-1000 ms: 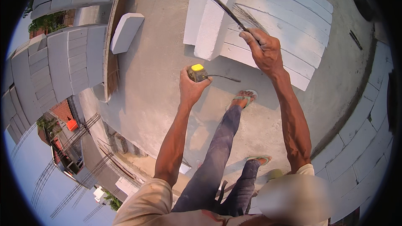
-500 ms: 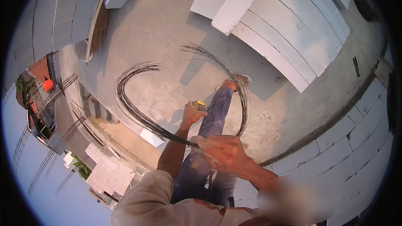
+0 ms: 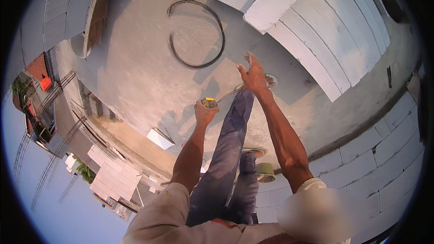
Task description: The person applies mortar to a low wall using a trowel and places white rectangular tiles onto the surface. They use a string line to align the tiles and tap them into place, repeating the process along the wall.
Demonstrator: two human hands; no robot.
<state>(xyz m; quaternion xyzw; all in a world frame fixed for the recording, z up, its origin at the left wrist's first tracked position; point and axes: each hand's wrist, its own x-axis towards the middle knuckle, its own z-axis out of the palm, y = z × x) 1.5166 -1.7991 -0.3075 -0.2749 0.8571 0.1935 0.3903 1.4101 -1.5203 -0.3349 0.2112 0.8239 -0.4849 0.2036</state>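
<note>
My left hand (image 3: 205,114) is wrapped round a tape measure (image 3: 209,102) with a yellow top. A short length of its blade (image 3: 229,94) sticks out to the right, over my leg. My right hand (image 3: 254,73) is stretched forward above my foot with its fingers apart, and nothing is in it. Beyond it is a bundle of thin dark wires (image 3: 222,45), bent into an open loop. Whether the bundle rests on the concrete floor or is still in the air, I cannot tell.
Stacked white blocks (image 3: 316,31) stand at the far right, and more blocks (image 3: 54,13) at the far left. A block wall (image 3: 361,167) runs along the right. A green bucket (image 3: 266,171) is beside my legs. Dark thin tools (image 3: 389,77) lie on the floor (image 3: 135,63).
My right hand has let go of the wire bundle and reached forward, opening. The bundle has moved away from me to the far side. My left hand still holds the tape measure.
</note>
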